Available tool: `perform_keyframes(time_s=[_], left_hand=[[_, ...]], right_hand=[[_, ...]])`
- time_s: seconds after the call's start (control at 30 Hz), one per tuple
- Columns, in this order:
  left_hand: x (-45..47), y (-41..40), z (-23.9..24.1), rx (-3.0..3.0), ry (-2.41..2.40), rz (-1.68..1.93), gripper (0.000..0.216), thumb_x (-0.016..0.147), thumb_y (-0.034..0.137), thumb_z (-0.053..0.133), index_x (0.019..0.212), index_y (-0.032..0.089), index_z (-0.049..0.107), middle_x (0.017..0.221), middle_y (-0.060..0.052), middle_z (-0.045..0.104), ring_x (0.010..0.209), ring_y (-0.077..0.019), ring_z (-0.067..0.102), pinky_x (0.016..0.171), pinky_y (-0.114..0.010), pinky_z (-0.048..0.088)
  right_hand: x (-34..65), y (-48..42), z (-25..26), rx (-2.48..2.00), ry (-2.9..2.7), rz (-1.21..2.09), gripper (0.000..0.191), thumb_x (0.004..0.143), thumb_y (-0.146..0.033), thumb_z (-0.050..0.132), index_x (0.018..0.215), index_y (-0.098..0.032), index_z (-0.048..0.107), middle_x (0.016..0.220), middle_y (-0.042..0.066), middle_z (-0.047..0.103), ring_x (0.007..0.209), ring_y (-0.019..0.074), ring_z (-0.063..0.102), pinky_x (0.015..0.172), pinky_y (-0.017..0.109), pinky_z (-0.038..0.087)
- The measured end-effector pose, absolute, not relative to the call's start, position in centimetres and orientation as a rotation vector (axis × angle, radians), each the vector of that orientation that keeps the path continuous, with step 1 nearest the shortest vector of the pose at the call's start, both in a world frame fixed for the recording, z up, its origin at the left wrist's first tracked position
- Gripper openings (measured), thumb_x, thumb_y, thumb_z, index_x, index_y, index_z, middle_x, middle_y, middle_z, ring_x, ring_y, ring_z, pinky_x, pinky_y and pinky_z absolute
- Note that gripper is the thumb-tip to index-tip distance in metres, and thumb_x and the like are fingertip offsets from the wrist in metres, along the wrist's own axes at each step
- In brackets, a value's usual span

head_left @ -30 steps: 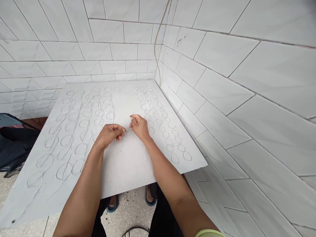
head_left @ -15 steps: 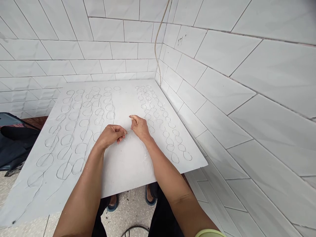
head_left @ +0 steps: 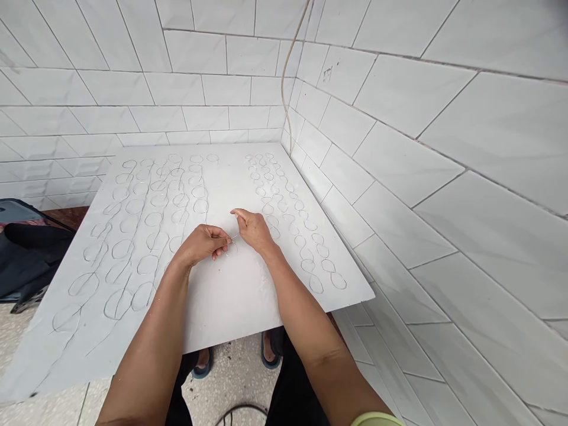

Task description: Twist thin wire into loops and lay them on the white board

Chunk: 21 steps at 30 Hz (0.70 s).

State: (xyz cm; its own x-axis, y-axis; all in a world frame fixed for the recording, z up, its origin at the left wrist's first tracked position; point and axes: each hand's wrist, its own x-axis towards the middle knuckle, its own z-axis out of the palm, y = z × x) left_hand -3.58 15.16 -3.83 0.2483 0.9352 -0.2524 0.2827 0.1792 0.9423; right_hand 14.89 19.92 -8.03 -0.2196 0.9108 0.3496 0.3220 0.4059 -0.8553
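Note:
Over the middle of a white board (head_left: 231, 313), my left hand (head_left: 204, 244) pinches a thin, pale wire (head_left: 235, 236) between thumb and fingertips. The wire runs across the short gap to my right hand (head_left: 255, 229), whose thumb and index finger are pressed together on it, slightly higher and farther away. A small curve of wire shows just below the left fingertips. Wire loops (head_left: 105, 305) with long wavy strands lie in rows on the left of the board. Narrower chains of joined loops (head_left: 309, 284) lie on the right, beyond my right hand.
White tiled walls (head_left: 399, 148) meet in a corner behind and right of the board. A beige cable (head_left: 283, 83) hangs down that corner. At the far left is a dark cloth (head_left: 31, 254) on a chair-like frame. My sandalled feet (head_left: 203, 362) show on the speckled floor below.
Both hands stay close together over the board, with only small finger shifts. The wire between them now shows as a slight bend. The whole view has shifted slightly.

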Motion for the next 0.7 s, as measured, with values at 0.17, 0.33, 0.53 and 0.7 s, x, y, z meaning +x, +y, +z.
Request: perform_keyframes(time_s=[0.17, 0.33, 0.53, 0.7], left_hand=[[-3.5, 15.1, -3.8, 1.347, 1.276, 0.684, 0.012, 0.071, 0.031, 0.078, 0.07, 0.019, 0.076, 0.067, -0.007, 0.068, 0.054, -0.0151, 0.056, 0.047, -0.028, 0.045], [-3.5, 15.0, -3.8, 1.362, 1.261, 0.66, 0.014, 0.072, 0.031, 0.077, 0.066, 0.019, 0.074, 0.067, -0.008, 0.068, 0.056, -0.015, 0.056, 0.048, -0.027, 0.045], [-3.3, 15.2, -3.9, 1.246, 1.293, 0.808, 0.012, 0.072, 0.027, 0.079, 0.07, 0.017, 0.075, 0.069, -0.008, 0.068, 0.056, -0.015, 0.056, 0.05, -0.031, 0.046], [-3.4, 15.9, -4.5, 1.146, 1.334, 1.055, 0.013, 0.079, 0.031, 0.076, 0.078, 0.017, 0.076, 0.076, -0.006, 0.068, 0.063, -0.0137, 0.057, 0.057, -0.031, 0.048]], right_hand=[[14.9, 19.9, -8.2, -1.061, -1.794, 0.79, 0.032, 0.099, -0.026, 0.045, 0.112, -0.028, 0.074, 0.057, -0.005, 0.044, 0.053, 0.0127, 0.035, 0.058, 0.028, 0.026], [15.0, 20.0, -8.3, -1.054, -1.864, 0.773, 0.033, 0.095, -0.018, 0.047, 0.111, -0.027, 0.074, 0.06, -0.005, 0.048, 0.054, 0.0122, 0.036, 0.06, 0.028, 0.028], [14.7, 19.9, -7.3, -1.188, -1.637, 0.977, 0.029, 0.1, -0.039, 0.049, 0.119, -0.025, 0.067, 0.069, -0.002, 0.062, 0.062, 0.0142, 0.052, 0.062, 0.029, 0.039], [14.7, 19.9, -6.6, -1.245, -1.478, 1.141, 0.043, 0.1, -0.057, 0.044, 0.099, -0.018, 0.062, 0.086, 0.008, 0.071, 0.062, 0.0171, 0.061, 0.051, 0.031, 0.041]])
